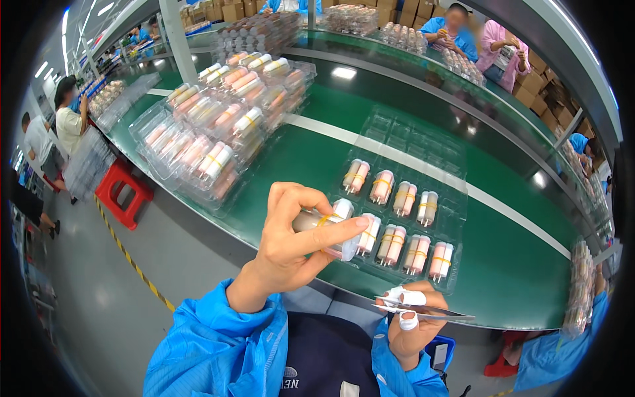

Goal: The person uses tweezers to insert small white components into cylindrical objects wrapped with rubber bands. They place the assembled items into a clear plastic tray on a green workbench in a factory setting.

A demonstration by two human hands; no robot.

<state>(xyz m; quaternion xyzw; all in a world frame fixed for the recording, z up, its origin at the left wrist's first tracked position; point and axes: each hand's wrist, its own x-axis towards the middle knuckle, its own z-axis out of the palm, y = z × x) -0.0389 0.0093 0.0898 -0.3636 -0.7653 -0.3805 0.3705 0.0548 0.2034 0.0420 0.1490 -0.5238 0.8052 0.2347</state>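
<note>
My left hand (281, 248) is closed round a pair of small cylinders (342, 209), one white and one grey, bound with a yellow band. A clear end shows below its fingers. Just beyond it lies a clear plastic tray (413, 135) with two rows of similar banded pairs (391, 245) in pink, white and grey. The tray's far compartments hold nothing. By the table's near edge, my right hand (418, 331) grips metal tweezers (456, 313) with their tips apart. White tape wraps some of its fingers.
Stacked clear trays (228, 126) full of banded cylinders stand on the green table (297, 165) at the left. Another stack (580, 291) is at the right end. A red stool (126, 192) stands on the floor. Across the table, people (453, 33) work behind a metal rail.
</note>
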